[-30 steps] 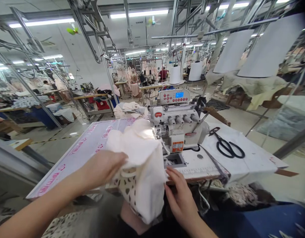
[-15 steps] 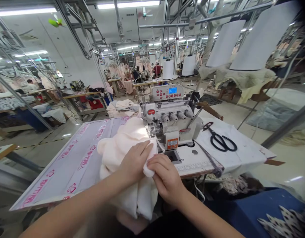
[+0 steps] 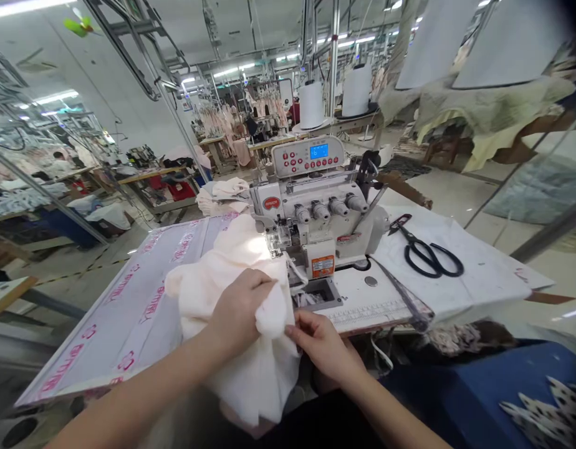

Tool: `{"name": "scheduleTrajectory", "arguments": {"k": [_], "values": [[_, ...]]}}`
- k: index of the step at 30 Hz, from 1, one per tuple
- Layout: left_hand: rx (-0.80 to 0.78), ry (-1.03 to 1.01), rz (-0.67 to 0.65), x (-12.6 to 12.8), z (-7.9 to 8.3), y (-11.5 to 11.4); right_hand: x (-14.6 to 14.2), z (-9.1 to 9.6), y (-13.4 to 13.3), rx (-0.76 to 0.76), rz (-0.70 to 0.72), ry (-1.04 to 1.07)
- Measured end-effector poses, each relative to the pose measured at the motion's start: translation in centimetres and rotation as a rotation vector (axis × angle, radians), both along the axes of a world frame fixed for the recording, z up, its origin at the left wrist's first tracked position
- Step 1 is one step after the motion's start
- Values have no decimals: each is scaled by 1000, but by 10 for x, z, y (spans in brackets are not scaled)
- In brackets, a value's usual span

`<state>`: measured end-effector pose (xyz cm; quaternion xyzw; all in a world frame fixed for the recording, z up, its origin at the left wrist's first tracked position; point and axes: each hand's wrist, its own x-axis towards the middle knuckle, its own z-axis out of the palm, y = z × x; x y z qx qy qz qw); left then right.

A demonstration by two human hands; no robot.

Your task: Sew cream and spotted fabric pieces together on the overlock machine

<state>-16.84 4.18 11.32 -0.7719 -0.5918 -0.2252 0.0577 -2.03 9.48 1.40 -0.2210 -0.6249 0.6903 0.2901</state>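
Cream-white fleecy fabric (image 3: 208, 280) lies bunched over the table edge and runs up under the presser foot of an overlock sewing machine (image 3: 316, 206). My left hand (image 3: 239, 308) is closed on a fold of it just in front of the foot, with the edge turned up beside the fingers. At the fabric's right edge, my right hand (image 3: 323, 340) pinches the cloth between thumb and forefinger. The machine's lamp lights the fabric near the needle. Its control panel (image 3: 309, 156) has a lit blue display.
Black-handled scissors (image 3: 431, 255) lie on white cloth right of the machine. Large white thread cones (image 3: 428, 43) stand above at right. A plastic-covered tabletop (image 3: 124, 305) with pink print extends left. A blue container (image 3: 494, 399) sits at lower right.
My right hand has moved down and away from my left, from gripping the folded edge to pinching it lower. The fold has opened into a rounded flap. The view has tilted slightly down.
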Motion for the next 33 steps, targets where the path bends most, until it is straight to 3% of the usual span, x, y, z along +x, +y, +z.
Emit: {"name": "scheduleTrajectory", "arguments": {"k": [4, 14, 20, 26, 33], "values": [[87, 221, -41, 1, -13, 0, 8, 5, -5, 116, -63, -8], [109, 288, -62, -7, -13, 13, 5, 14, 7, 370, -131, -107], [91, 183, -67, -12, -5, 21, -3, 6, 12, 279, -133, -137], [5, -128, 48, 2, 4, 1, 10, 8, 0, 231, -90, -139], [104, 36, -59, 9, -14, -8, 19, 12, -7, 278, -86, -134]]}}
